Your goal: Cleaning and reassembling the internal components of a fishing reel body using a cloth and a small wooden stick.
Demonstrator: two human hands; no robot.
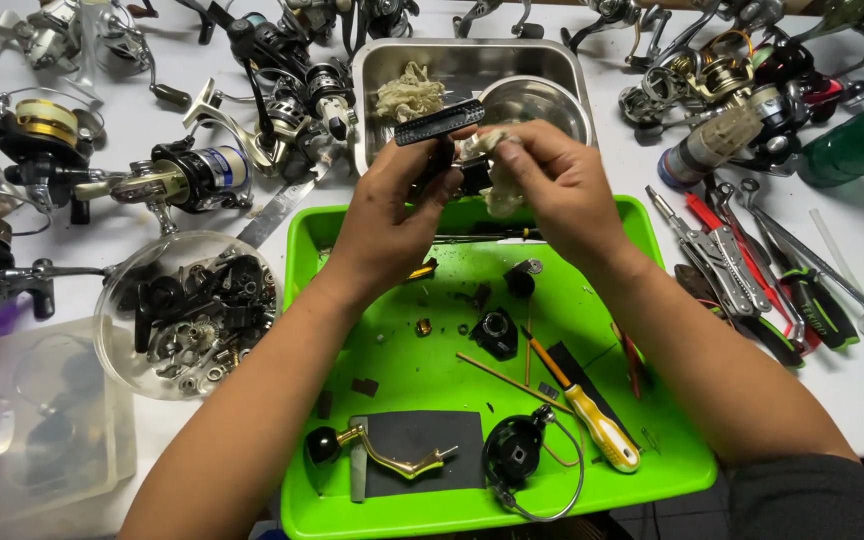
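Now the left hand (392, 200) grips a black reel part (439, 125), right hand (552, 180) pinching a rag (492, 165); a slip could drop it onto the green tray (652, 225).

Lighting was bright and even, from overhead. Glare showed on the steel tray (472, 60) and its bowl. Short soft shadows lay under parts on the green tray (652, 440), below the steel tray. Focus was sharp centrally; reels at the corners appeared slightly stretched
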